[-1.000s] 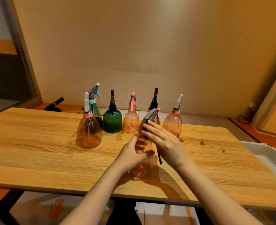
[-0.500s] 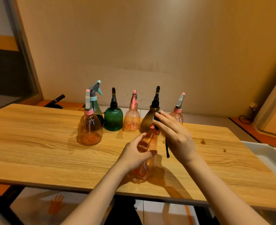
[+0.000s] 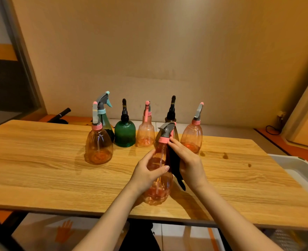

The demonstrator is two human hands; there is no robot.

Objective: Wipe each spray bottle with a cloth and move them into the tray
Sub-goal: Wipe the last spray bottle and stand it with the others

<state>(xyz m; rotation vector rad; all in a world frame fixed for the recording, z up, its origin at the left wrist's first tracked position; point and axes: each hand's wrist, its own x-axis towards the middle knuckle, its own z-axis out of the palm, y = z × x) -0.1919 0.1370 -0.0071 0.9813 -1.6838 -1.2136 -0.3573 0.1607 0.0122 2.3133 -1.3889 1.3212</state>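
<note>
In front of six standing bottles (image 3: 124, 132), the left hand (image 3: 147, 173) gripped an orange bottle (image 3: 160, 171) while the right hand (image 3: 189, 163) pressed a black cloth (image 3: 175, 167) against it.

Plain indoor room, use undetermined, likely a workroom. Evidence: wood-grain table (image 3: 41, 169) on dark metal legs, bare beige wall (image 3: 149, 51) at 12 o'clock, tiled floor (image 3: 176, 238) beneath, wall socket with cable (image 3: 280, 115) at 2 o'clock.

The held bottle (image 3: 158, 178) is clear pink with a grey trigger; the cloth (image 3: 175, 165) is black. A ribbed green bottle (image 3: 124, 134) stands far on the wood-grain table (image 3: 41, 169). The tray (image 3: 298, 171) is white.
</note>
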